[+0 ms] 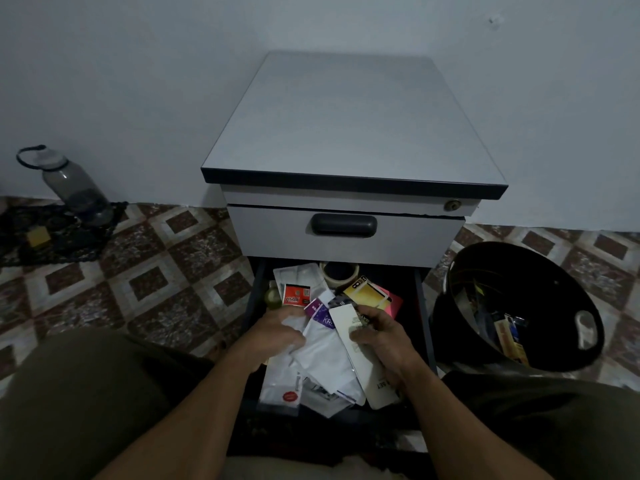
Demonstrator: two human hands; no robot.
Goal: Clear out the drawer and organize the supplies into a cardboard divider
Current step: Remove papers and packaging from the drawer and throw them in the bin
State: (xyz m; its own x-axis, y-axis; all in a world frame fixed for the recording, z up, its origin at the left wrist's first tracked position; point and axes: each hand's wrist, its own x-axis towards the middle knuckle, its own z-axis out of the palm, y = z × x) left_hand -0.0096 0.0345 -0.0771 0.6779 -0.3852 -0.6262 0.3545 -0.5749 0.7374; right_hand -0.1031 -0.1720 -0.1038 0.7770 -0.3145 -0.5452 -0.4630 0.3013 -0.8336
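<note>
The lower drawer of a grey cabinet is pulled out toward me and is full of loose packets and papers. My left hand grips crumpled white wrappers in the drawer's middle. My right hand holds a long white card packet that lies slanted over the pile. A red packet, a purple packet, a tape roll, a yellow card and pink notes lie behind my hands. No cardboard divider is in view.
A black bin with some rubbish in it stands on the tiled floor right of the drawer. The upper drawer is closed. A water bottle stands on a dark mat by the wall at the left. My knees flank the drawer.
</note>
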